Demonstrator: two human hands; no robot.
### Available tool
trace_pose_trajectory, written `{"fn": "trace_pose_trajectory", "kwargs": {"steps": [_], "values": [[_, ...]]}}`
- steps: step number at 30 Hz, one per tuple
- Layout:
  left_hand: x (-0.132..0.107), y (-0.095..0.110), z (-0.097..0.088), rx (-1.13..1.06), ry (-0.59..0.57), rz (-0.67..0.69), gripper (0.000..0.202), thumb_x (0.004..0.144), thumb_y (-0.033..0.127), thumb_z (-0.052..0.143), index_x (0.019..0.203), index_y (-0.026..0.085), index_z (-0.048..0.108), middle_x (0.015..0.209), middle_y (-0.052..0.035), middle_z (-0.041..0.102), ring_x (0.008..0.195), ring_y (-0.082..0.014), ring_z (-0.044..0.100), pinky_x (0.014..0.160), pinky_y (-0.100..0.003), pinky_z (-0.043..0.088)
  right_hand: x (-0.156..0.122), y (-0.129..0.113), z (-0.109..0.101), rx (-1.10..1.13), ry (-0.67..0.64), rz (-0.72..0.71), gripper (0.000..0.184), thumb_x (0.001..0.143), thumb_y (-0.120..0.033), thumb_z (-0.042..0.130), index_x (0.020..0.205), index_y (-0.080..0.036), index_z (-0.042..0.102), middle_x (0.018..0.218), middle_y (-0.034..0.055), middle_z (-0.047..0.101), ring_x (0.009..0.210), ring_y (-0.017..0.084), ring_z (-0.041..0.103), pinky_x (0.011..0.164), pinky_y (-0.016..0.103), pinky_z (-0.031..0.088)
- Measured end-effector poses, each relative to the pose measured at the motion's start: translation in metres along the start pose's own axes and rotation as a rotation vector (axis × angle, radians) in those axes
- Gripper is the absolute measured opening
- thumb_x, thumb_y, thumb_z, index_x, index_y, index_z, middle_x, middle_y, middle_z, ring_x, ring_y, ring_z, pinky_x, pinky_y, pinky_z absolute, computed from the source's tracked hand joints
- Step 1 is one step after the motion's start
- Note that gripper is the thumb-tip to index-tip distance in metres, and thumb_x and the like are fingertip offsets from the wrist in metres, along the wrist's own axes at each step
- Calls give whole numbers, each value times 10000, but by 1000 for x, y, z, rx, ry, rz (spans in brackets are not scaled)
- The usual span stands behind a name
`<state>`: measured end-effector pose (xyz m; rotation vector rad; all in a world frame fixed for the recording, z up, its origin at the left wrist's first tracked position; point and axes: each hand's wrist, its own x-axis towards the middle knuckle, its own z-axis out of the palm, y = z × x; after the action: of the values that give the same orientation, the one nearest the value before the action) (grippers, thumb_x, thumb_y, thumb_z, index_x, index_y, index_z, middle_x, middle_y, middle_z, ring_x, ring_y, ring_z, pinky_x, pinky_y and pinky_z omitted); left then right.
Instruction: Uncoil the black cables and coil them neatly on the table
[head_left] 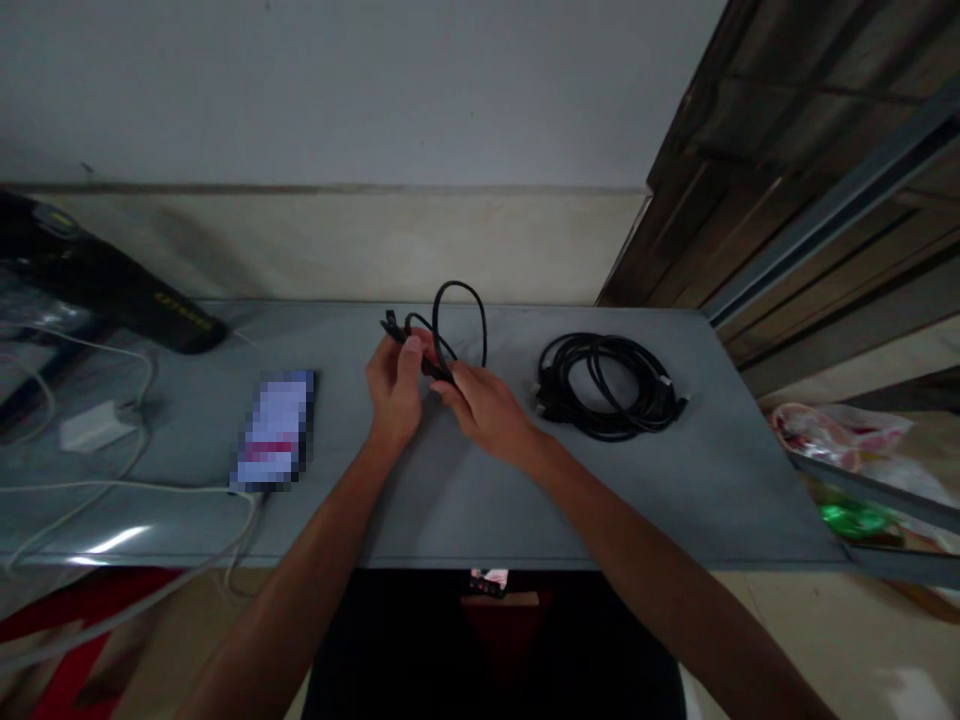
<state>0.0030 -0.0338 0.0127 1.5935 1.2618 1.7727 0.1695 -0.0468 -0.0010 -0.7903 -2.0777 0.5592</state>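
Note:
Between my two hands, over the middle of the table, I hold a black cable (484, 318) with a loop standing up above the fingers. My left hand (396, 390) is closed on its bundled part, with a plug end poking out past the fingertips. Closed on the same cable from the other side is my right hand (484, 405), its thumb and fingers pinching it. The fingers partly hide where the strands run. To the right of my right hand, a coil of black cables (637, 415) lies on the table, with connector ends showing at its left and right edges.
A phone (274, 430) with a lit, blurred screen lies left of my hands. Beyond it are a white charger (96, 427), white cords (135, 484) and a black cylindrical object (142, 290). Plastic bags (847, 440) sit past the grey table's (720, 480) right edge. A wall stands behind.

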Motion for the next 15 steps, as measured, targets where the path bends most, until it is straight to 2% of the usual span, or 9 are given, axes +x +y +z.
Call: {"fn": "trace_pose_trajectory", "kwargs": {"steps": [5, 10, 13, 15], "values": [[-7, 6, 5, -73, -13, -98, 431, 1129, 612, 559, 1111, 240, 776, 949, -50, 783, 842, -225, 744, 800, -364, 602, -5, 3, 2, -51, 1, -5, 407, 1231, -525, 412, 1393, -219, 626, 1219, 159, 793, 1110, 303, 781, 999, 477, 647], [-12, 16, 7, -170, -66, -48, 355, 1136, 486, 549, 1145, 247, 812, 993, -59, 814, 866, -241, 745, 795, -383, 612, -7, 7, -1, -56, 83, 90, 411, 1224, -512, 418, 1395, -233, 667, 1100, 136, 805, 1021, 313, 780, 947, 497, 662], [-13, 19, 8, -206, -109, -32, 322, 1127, 407, 543, 1209, 256, 814, 1102, -64, 837, 977, -252, 773, 889, -401, 630, -5, 9, -6, -52, 127, 85, 421, 1214, -514, 452, 1477, -252, 651, 1225, 147, 806, 1139, 326, 775, 1036, 527, 643], [-14, 19, 10, -209, -159, -52, 328, 1118, 372, 532, 1268, 254, 799, 1168, -68, 844, 1076, -261, 791, 971, -413, 640, -4, 11, -9, -62, 132, 82, 426, 1214, -510, 447, 1479, -246, 652, 1261, 152, 801, 1150, 320, 774, 1051, 523, 637]]}}
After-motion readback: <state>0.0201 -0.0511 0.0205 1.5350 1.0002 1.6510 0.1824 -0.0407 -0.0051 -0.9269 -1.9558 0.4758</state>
